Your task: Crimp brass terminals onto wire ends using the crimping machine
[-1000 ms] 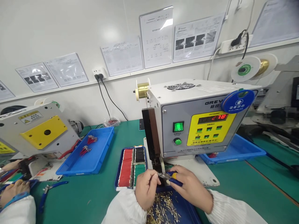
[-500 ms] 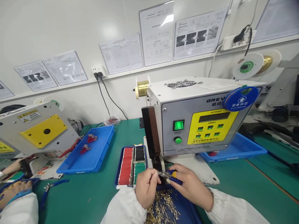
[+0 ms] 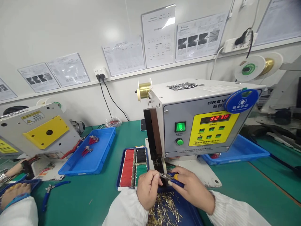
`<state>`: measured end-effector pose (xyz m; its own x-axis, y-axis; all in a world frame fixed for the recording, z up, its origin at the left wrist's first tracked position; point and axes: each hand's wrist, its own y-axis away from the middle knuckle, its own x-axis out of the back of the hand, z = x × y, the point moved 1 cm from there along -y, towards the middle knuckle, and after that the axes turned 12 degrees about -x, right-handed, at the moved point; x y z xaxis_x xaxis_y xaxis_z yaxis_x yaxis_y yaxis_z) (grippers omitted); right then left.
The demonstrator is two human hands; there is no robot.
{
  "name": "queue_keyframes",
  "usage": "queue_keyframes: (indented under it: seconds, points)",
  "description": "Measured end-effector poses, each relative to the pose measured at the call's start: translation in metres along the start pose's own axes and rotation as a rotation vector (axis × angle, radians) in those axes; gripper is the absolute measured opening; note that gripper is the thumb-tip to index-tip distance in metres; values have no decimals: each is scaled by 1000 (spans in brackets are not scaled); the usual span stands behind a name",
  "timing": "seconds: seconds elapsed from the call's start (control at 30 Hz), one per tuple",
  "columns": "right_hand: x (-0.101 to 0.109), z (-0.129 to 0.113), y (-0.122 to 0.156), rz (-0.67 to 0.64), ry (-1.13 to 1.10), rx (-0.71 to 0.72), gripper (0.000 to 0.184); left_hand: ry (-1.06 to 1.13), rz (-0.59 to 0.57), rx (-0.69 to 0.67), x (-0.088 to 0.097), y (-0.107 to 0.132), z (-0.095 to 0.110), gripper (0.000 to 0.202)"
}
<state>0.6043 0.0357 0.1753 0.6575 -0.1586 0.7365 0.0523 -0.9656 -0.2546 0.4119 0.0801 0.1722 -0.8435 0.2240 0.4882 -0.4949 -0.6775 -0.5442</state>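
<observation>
My right hand (image 3: 194, 190) is wrapped round the blue-and-yellow handles of a pair of pliers (image 3: 176, 181), whose metal jaws point left. Thumb and fingers of my left hand (image 3: 147, 188) are pinched together at the jaw tips; what they hold is too small to make out. Both hands are just in front of the machine's dark upright head (image 3: 152, 135). Below them, small gold-coloured metal pieces (image 3: 164, 207) lie in a dark blue tray (image 3: 188, 208). Left of my hands, a divided tray (image 3: 119, 169) holds red, black and green wires (image 3: 128, 166).
The grey machine (image 3: 185, 110) stands right ahead with its display lit. Blue trays (image 3: 103, 157) lie on both sides, the left one holding red-wire bundles (image 3: 87, 150). Another person's hand (image 3: 16, 194) is at far left, near blue-handled pliers (image 3: 49, 190) on the green table (image 3: 77, 201).
The view has shifted slightly. Red digits now show on the machine's display, which looked dark before. My hands and the pliers keep nearly the same pose. The other person's hand has moved slightly.
</observation>
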Motion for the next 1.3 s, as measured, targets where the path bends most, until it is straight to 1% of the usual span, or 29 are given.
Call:
queue_keyframes:
  seconds: [0.2,0.27,0.33,0.43,0.53,0.63,0.73,0.8,0.83,0.87,0.93,1.0,1.17,1.3]
  points:
    - [0,1,0,-3,-3,-9,31,-12,-15,3,1,0,3,26]
    - [1,-2,0,-10,-15,-26,34,37,-9,40,0,-1,4,29]
    - [2,-6,0,-35,-33,-52,37,159,4,118,-2,-2,4,31]
    - [2,-13,0,-103,-71,-117,43,406,38,261,-5,-4,2,32]
    - [0,-18,2,-176,-126,-190,46,565,83,326,-6,-6,-2,34]
    - [-6,-18,4,-247,-251,-258,48,623,121,317,-6,-6,-4,35]
    - [-13,-16,5,-337,-521,-360,51,664,120,291,-8,-5,-4,35]
    - [-15,-15,5,-346,-614,-375,51,692,124,307,-10,-5,-4,34]
    - [-14,-15,4,-321,-586,-353,51,703,140,330,-11,-5,-6,34]
    - [-13,-15,4,-278,-514,-317,50,710,167,357,-11,-6,-7,34]
    - [-9,-16,3,-176,-322,-239,48,714,233,404,-11,-8,-12,34]
    - [-5,-17,3,-103,-178,-179,46,701,280,426,-10,-11,-16,35]
    - [-2,-16,4,-53,-88,-50,40,649,305,409,-9,-12,-21,36]
    - [-2,-15,4,-35,-18,-7,39,588,338,391,-8,-12,-21,38]
